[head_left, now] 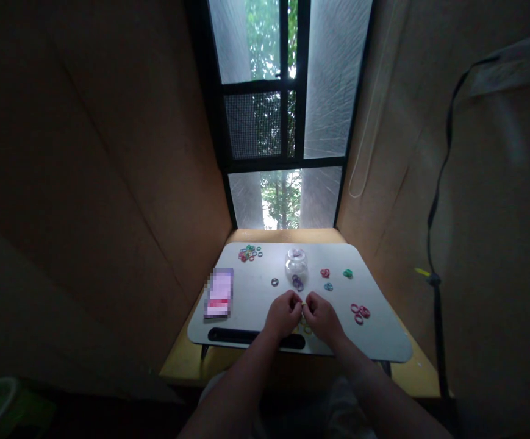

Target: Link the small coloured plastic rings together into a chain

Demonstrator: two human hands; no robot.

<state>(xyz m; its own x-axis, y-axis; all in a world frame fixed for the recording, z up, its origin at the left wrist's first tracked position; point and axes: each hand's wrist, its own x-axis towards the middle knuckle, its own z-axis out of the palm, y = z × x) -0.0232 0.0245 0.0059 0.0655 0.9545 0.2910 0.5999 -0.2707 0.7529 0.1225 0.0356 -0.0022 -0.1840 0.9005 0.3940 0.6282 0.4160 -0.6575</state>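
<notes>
At lower ctr. of frame, a yellow band (pixel 304 303) is pinched betw. the fingertips of L hand (pixel 285 313) & R hand (pixel 322 314), equally near both, its long axis too small to be told, w/ yellow rings (pixel 308 330) just below.

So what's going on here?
A person's left grip and right grip meet over a white table, fingertips pinching a small yellow piece, mostly hidden. Yellow rings lie just below. Beyond the fingers, purple rings sit by a clear jar. Red, green, blue and pinkish-red rings lie in separate groups to the right; a mixed pile is at the far left.
</notes>
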